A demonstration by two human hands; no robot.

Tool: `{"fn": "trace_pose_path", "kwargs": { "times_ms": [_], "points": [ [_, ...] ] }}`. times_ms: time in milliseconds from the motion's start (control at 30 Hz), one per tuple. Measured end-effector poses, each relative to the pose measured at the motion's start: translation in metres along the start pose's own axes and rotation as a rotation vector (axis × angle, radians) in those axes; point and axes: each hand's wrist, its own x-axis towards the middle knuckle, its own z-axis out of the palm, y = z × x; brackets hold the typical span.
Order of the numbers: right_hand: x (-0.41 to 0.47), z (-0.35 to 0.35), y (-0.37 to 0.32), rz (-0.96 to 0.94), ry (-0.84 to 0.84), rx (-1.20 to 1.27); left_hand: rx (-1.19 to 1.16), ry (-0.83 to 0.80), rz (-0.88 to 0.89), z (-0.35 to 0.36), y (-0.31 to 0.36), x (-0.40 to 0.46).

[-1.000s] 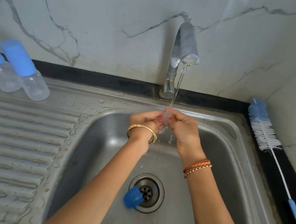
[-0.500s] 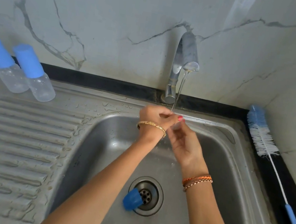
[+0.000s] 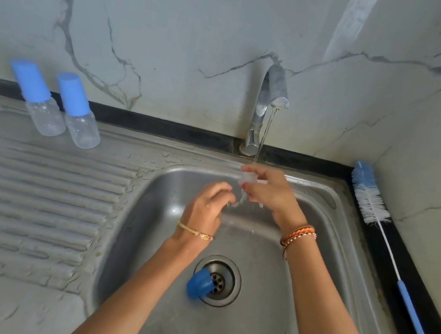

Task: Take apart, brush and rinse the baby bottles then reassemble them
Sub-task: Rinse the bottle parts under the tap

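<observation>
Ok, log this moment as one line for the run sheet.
step: rinsing | right hand: holds clear bottle part under tap stream | left hand: holding clear piece | blue cap: by drain

A steel sink (image 3: 323, 200) with a ribbed drainboard (image 3: 30, 194) sits below a marble-patterned wall (image 3: 177, 30).

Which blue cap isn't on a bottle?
The blue cap lying on its side in the sink, against the drain. The other two caps sit upright on the two bottles on the drainboard.
</observation>
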Motion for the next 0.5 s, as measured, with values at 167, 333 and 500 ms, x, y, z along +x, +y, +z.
{"fn": "trace_pose_path", "kwargs": {
  "times_ms": [167,333,500],
  "points": [
    [-0.02,0.006,0.001,0.09,-0.126,0.001,0.038,-0.055,-0.117,-0.037,-0.012,-0.028],
    [-0.043,0.028,0.017,0.144,-0.178,0.225,0.098,-0.116,-0.401,-0.071,-0.023,-0.042],
    [-0.06,0.068,0.035,0.056,-0.119,-0.655,0.144,-0.111,-0.455,-0.105,-0.039,-0.063]
  ]
}}
